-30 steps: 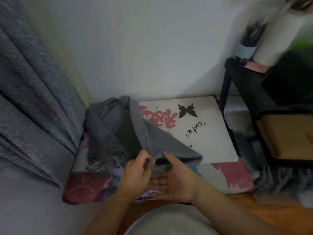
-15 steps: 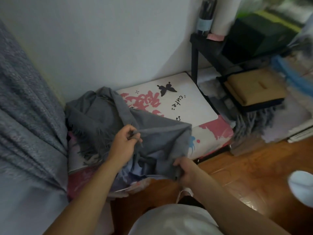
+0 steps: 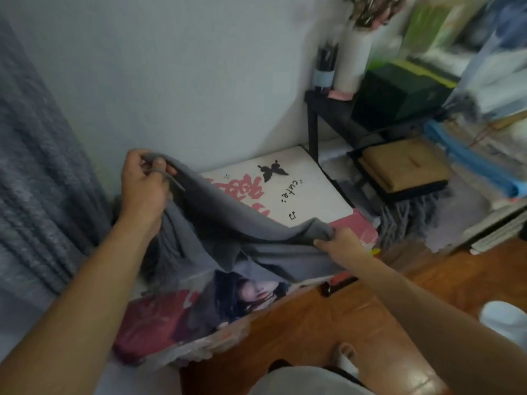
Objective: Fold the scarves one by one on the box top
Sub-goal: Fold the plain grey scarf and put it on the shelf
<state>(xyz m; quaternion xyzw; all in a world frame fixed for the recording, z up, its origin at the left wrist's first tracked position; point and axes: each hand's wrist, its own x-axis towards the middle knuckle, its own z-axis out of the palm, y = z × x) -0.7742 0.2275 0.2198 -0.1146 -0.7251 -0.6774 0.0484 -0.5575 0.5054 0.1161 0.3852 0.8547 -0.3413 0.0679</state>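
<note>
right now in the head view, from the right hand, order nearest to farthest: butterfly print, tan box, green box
From the right hand, which grips the scarf:
1. Butterfly print, on the box top behind the hand.
2. Tan box, low on the rack, to the right.
3. Green box, on the rack's top, farthest back.

Both forearms bare to the frame edge, no sleeve visible on either. Left hand (image 3: 142,183): no ring, watch or band seen; fingers (image 3: 158,162) bare. Right hand (image 3: 342,243): likewise unadorned, wrist bare. Light grey garment (image 3: 302,380) at bottom centre covers the lap, plain, no print visible. Pale sock or slipper (image 3: 504,317) at right edge, blurred; cannot tell which.
</note>
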